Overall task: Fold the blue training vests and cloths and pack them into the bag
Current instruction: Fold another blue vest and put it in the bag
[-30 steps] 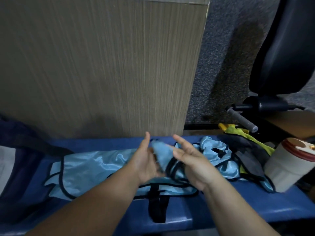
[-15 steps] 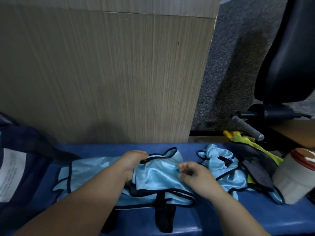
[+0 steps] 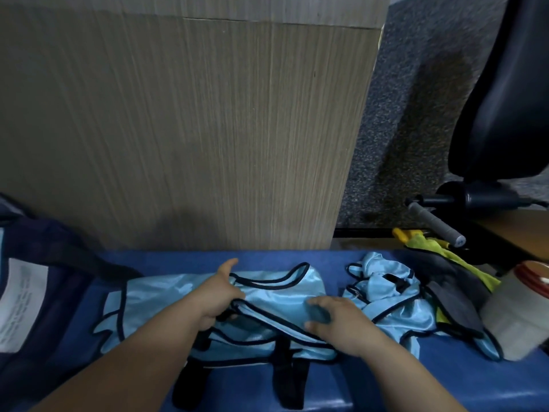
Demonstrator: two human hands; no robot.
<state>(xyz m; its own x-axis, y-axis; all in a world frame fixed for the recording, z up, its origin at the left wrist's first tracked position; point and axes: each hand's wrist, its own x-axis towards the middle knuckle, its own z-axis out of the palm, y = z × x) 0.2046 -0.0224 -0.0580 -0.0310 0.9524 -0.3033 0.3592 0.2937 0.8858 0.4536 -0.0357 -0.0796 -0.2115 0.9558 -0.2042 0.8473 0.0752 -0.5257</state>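
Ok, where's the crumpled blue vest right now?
Head view, right of centre on the blue bench: the crumpled vest lies between the right hand and the grey cloth.

No words or numbers can be read. At nine o'clock, a white label (image 3: 20, 304) on the dark bag (image 3: 59, 248) carries grey lines of print, too blurred to make out.

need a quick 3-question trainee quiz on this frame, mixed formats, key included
1. True or false: the dark bag lies right of the flat blue vest.
2. The left hand grips: A that vest; B a shoe; C a bottle.
3. What stands at the far right of the blue bench?
Key: 1 false, it lies left; 2 A; 3 the white container with a red lid.
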